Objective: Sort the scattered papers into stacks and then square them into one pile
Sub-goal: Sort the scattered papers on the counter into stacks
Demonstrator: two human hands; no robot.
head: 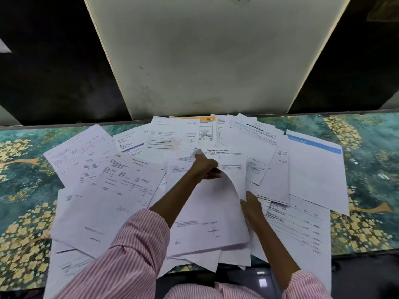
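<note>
A green tablecloth (367,152) with yellow flowers meets a scuffed white panel (216,61) at its far edge.

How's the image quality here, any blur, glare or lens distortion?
Head view: wide-angle distortion bows the table edge and splays the white panel; the gaps beside it sink into black; print on the papers is mostly too soft to read; the curled sheet in the left hand shows no glare.

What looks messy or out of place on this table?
The papers lie at every angle, overlapping one another. Several hang over the near edge of the table. One sheet curls upward, held between the left hand and right hand.
</note>
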